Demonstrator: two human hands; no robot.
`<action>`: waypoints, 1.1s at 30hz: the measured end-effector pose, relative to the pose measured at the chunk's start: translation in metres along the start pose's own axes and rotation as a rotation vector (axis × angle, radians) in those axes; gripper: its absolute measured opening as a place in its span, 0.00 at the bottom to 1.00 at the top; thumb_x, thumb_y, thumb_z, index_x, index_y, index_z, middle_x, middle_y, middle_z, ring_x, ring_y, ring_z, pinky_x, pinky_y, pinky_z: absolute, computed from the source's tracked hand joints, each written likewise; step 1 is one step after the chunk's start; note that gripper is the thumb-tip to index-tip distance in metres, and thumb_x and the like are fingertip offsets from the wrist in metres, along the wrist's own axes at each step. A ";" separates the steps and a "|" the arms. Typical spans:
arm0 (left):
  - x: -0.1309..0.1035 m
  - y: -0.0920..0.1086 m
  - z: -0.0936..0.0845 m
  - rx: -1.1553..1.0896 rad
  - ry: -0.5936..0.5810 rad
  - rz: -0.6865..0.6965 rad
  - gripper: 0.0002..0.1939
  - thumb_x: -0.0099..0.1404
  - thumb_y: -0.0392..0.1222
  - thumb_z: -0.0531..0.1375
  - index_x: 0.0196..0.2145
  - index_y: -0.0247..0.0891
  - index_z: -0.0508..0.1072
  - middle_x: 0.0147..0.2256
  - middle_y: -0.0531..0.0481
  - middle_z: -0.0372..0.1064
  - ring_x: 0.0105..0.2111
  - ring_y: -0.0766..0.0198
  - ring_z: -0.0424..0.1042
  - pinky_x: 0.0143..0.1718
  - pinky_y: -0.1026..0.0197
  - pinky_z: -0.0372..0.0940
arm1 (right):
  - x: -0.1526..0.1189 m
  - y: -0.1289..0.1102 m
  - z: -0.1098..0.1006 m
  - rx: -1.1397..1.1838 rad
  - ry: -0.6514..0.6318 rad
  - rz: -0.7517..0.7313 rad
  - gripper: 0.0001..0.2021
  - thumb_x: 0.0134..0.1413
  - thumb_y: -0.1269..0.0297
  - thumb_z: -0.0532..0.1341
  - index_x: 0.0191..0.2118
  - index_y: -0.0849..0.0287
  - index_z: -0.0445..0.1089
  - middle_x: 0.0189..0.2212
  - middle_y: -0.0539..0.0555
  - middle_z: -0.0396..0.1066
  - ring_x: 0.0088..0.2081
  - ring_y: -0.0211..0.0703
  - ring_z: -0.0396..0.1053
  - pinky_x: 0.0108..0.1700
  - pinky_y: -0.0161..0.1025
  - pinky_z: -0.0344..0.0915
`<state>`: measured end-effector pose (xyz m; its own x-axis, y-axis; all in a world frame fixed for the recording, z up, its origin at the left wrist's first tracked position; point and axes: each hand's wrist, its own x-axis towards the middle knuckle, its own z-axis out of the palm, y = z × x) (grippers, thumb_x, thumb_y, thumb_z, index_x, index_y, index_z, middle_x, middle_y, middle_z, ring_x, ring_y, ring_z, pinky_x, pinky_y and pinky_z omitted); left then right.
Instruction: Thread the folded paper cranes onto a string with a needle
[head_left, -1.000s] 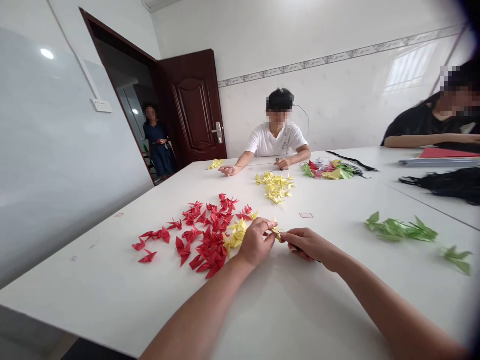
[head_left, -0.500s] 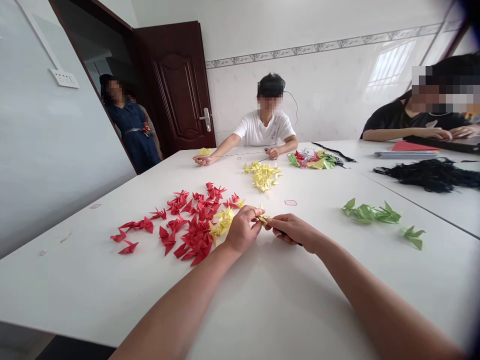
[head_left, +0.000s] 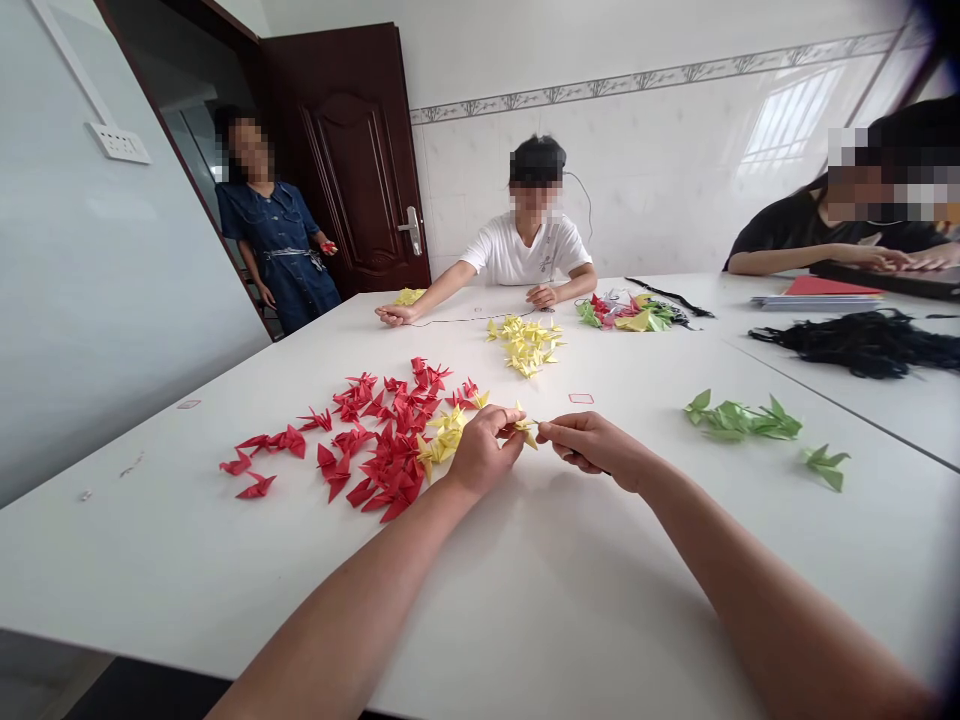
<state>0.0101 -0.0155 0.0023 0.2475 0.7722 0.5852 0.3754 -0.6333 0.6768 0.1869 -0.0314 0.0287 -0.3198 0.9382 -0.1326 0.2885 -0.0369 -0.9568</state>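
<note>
The left hand is pinching a yellow crane; the right hand, gripping something dark, is retreating slightly, seemingly mid-work.

Just left of the left hand, red cranes and yellow cranes block a low sweep. A yellow heap obstructs straight ahead. The right hand has a lane of bare worktop forward, between that heap and the green cranes; nearer, both forearms flank open room.
</note>
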 end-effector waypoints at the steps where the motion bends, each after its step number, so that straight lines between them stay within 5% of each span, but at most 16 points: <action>1: 0.000 0.001 0.000 -0.020 -0.005 -0.035 0.10 0.56 0.36 0.58 0.37 0.34 0.72 0.36 0.45 0.69 0.32 0.66 0.71 0.36 0.62 0.69 | 0.000 0.000 -0.001 0.000 0.034 -0.026 0.19 0.41 0.47 0.60 0.29 0.60 0.68 0.19 0.45 0.51 0.20 0.30 0.45 0.20 0.31 0.41; 5: -0.002 0.004 0.000 -0.071 -0.051 -0.111 0.09 0.57 0.41 0.58 0.33 0.34 0.72 0.32 0.46 0.72 0.30 0.66 0.71 0.33 0.63 0.68 | 0.003 0.003 0.003 -0.053 0.205 -0.158 0.21 0.39 0.48 0.62 0.36 0.59 0.68 0.21 0.46 0.57 0.22 0.31 0.50 0.21 0.31 0.45; 11: -0.005 0.006 0.002 -0.068 -0.163 -0.083 0.10 0.60 0.43 0.55 0.34 0.36 0.72 0.29 0.50 0.73 0.27 0.68 0.70 0.30 0.66 0.66 | 0.007 0.006 0.010 -0.140 0.233 -0.174 0.14 0.43 0.52 0.59 0.27 0.59 0.69 0.21 0.47 0.61 0.22 0.32 0.51 0.24 0.33 0.48; 19: 0.014 -0.004 -0.028 0.525 0.076 0.096 0.09 0.56 0.33 0.54 0.33 0.34 0.73 0.32 0.44 0.70 0.36 0.60 0.68 0.40 0.57 0.64 | 0.022 0.029 0.004 -0.227 0.531 -0.108 0.14 0.43 0.52 0.56 0.25 0.59 0.68 0.19 0.48 0.61 0.21 0.34 0.55 0.23 0.33 0.52; 26: 0.016 -0.016 -0.047 0.867 0.028 -0.163 0.11 0.55 0.37 0.55 0.34 0.38 0.75 0.32 0.43 0.69 0.37 0.54 0.66 0.37 0.54 0.63 | 0.062 0.032 -0.007 -0.324 0.705 -0.023 0.12 0.40 0.55 0.55 0.25 0.59 0.69 0.21 0.52 0.68 0.24 0.40 0.62 0.24 0.35 0.54; 33: 0.011 -0.025 -0.036 0.772 0.017 -0.112 0.08 0.54 0.36 0.56 0.32 0.38 0.74 0.29 0.45 0.70 0.34 0.57 0.66 0.41 0.55 0.61 | 0.110 0.033 -0.023 -0.374 0.793 0.003 0.11 0.39 0.60 0.56 0.28 0.60 0.70 0.25 0.58 0.70 0.29 0.46 0.64 0.28 0.38 0.54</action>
<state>-0.0283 0.0069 0.0080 0.1605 0.8245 0.5426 0.9142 -0.3314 0.2332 0.1820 0.0787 -0.0111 0.3631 0.9061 0.2169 0.6096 -0.0550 -0.7908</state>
